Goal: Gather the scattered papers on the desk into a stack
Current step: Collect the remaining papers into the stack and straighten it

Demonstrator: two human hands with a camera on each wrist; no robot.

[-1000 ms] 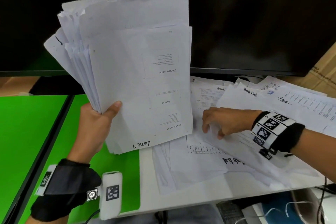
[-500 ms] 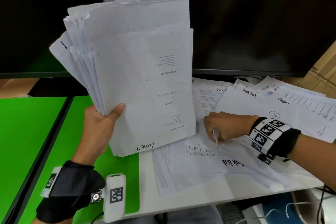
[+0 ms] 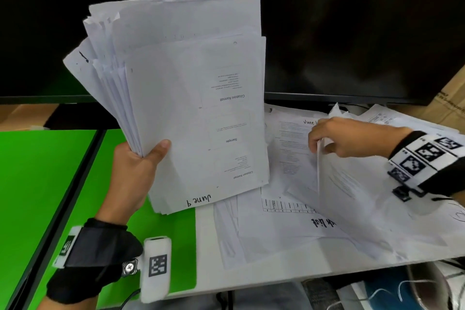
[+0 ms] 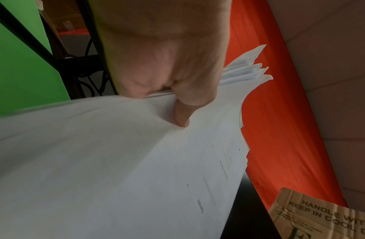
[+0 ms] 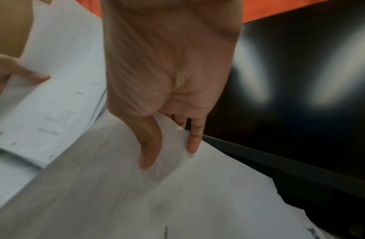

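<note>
Stack: my left hand grips it upright, lower left corner.
Sheet: my right hand pinches its edge, right of stack.

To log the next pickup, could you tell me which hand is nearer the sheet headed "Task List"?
Right. The right hand pinches a sheet just above the Task List sheet; the left hand holds the stack farther left.

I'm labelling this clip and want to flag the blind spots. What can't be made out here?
- Left hand fingers: head view, hidden behind the held white paper stack.
- Small print on that stack: too small.
- Sheet lifted by the right hand: right wrist view, blurred.
- Loose white desk papers: count hidden by overlaps.
</note>
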